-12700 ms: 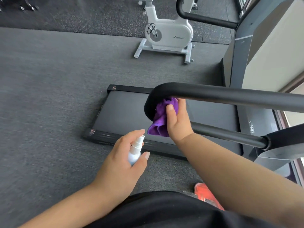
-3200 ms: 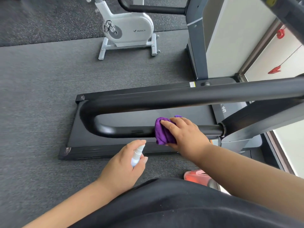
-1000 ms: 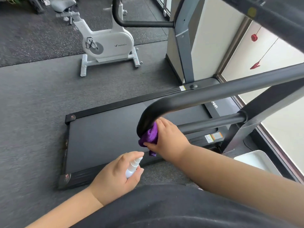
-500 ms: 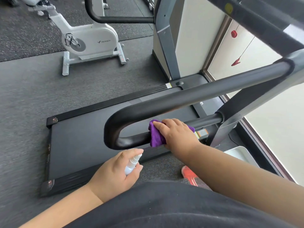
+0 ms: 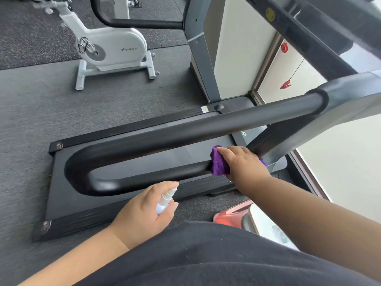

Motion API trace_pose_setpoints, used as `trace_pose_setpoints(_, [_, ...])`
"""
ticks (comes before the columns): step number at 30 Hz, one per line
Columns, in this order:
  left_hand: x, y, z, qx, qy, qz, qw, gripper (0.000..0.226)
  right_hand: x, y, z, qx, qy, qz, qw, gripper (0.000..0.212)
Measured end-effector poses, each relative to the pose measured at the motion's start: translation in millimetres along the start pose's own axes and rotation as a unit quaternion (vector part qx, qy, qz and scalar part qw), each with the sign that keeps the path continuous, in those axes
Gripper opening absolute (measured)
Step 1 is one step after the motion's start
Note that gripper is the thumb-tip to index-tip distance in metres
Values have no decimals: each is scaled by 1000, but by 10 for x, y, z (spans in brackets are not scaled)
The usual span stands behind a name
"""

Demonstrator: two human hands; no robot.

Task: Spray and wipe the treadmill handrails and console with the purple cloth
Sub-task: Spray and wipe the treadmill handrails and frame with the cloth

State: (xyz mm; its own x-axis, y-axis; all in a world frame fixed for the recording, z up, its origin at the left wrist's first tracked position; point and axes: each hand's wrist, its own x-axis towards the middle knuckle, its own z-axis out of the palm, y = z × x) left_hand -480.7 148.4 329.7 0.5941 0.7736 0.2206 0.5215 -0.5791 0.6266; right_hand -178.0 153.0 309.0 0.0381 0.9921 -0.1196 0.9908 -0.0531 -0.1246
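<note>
Right hand (image 5: 244,165) fingers wrap purple cloth (image 5: 218,165) around lower handrail bar (image 5: 156,175): maintain full wrap, even pressure. Left hand (image 5: 142,215) grips spray bottle (image 5: 165,201), index on nozzle.

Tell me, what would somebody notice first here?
Probably the bright purple cloth, which the right hand presses on the lower bar of the big black handrail. Nearer, the left hand holds a small spray bottle. A white exercise bike stands behind.

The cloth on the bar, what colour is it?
Purple cloth, seen clearly in the head view.
</note>
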Motion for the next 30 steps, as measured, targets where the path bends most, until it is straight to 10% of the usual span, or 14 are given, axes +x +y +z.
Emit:
trace_pose_setpoints(6, [13,232,106,19,23,-43,999,44,79,-217,-71,161,-13,-87,983,84])
trace_pose_setpoints(13, [108,474,267,36,31,-39,998,45,106,-395,167,47,22,-204,978,84])
trace_pose_setpoints(30, [-161,486,350,38,63,-108,991,50,132,143,98,49,14,-130,990,78])
